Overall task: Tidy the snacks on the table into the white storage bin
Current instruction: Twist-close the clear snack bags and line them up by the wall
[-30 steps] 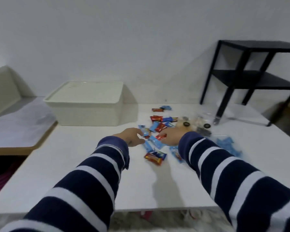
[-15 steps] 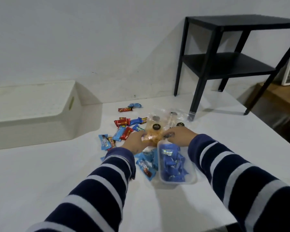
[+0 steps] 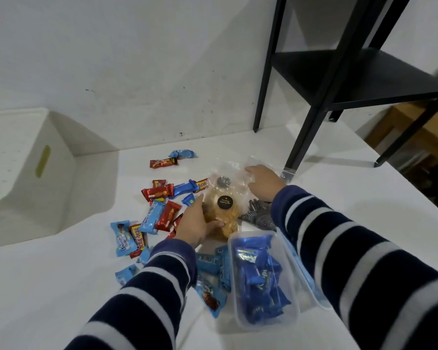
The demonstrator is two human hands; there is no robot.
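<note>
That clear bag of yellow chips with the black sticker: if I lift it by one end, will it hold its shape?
Probably not. The clear bag of chips looks like thin crinkled film, so it should sag. It is likely light, mostly air and chips. The chips may crack if squeezed, so support it with both the left hand and right hand.

Both sleeves [image 3: 359, 269] navy w/ wide white stripes, long, cuffs plain navy at wrists; hands bare.

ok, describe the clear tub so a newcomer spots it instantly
Start at the white table; look at its near edge, between the striped sleeves. The clear rectangular plastic tub sits there, the only rigid container among loose wrappers, packed with dark blue foil-wrapped candies.
</note>
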